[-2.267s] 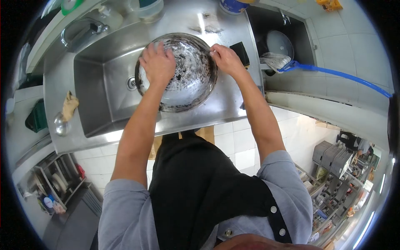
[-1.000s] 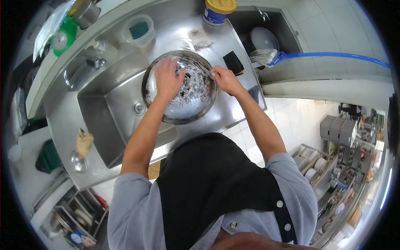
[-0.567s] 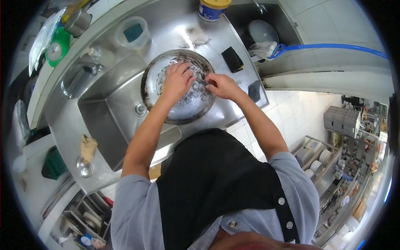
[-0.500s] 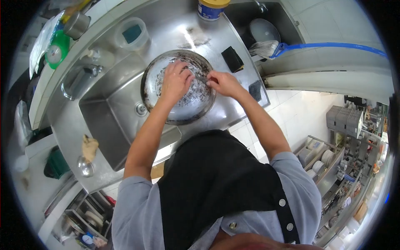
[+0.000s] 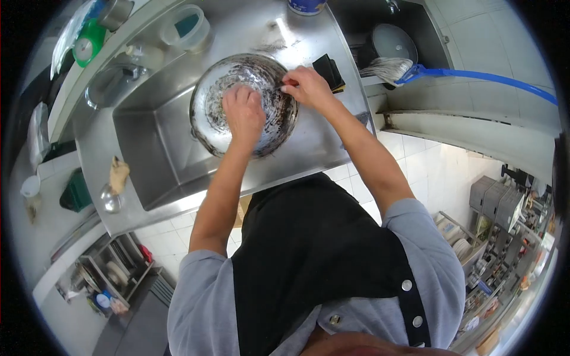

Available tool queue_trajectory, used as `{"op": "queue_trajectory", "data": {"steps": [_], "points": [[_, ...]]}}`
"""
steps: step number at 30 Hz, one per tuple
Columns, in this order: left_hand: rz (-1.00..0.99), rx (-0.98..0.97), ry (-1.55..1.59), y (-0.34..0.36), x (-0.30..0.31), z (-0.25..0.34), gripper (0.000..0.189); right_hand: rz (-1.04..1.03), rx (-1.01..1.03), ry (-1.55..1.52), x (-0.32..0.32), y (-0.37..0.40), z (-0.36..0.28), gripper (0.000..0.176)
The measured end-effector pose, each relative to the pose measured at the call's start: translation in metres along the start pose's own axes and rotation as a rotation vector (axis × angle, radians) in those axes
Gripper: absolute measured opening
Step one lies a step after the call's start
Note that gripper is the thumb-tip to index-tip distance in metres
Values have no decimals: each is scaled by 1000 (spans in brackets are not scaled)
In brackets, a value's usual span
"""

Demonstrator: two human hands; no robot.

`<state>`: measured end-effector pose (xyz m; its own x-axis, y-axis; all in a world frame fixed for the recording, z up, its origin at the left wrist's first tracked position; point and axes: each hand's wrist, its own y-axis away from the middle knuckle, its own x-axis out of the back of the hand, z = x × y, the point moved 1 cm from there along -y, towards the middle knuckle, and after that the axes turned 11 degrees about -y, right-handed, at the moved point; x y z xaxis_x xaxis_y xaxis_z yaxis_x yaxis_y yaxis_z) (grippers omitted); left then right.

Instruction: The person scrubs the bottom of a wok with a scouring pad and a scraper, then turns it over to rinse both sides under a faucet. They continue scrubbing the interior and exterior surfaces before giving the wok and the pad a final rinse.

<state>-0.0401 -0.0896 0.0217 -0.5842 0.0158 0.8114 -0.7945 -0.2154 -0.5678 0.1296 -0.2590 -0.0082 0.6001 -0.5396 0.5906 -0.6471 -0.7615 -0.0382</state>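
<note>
A round metal pan or lid with dark scorched patches lies at the right edge of the sink basin, partly over the steel counter. My left hand is on its middle, fingers curled and closed; whatever they may hold is hidden. At the pan's upper right rim is my right hand, its fingers pinched together on something too small to make out. Just beyond that hand sits a black sponge or pad with a yellow edge.
The sink basin lies to the left, with a faucet behind. A clear tub and blue bucket stand at the back. A blue-handled brush rests by the second sink. A ladle is at the left.
The view has shifted. My left hand has moved toward the pan's middle, away from my right hand, which is now at the rim near the black pad. The pan appears turned or shifted slightly.
</note>
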Motion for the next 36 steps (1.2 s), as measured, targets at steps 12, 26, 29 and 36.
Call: {"op": "queue_trajectory", "data": {"steps": [12,26,29,36], "points": [[13,87,-31,46,15,19,9,37,88,137,-10,49,-26,23],[-317,701,-270,32,-2,-109,71,56,27,375,-5,7,-42,36],[-398,820,-138,25,6,-104,76,80,38,397,-8,14,-46,43],[-411,855,-112,25,3,-108,79,104,40,376,-23,50,-33,42]]}}
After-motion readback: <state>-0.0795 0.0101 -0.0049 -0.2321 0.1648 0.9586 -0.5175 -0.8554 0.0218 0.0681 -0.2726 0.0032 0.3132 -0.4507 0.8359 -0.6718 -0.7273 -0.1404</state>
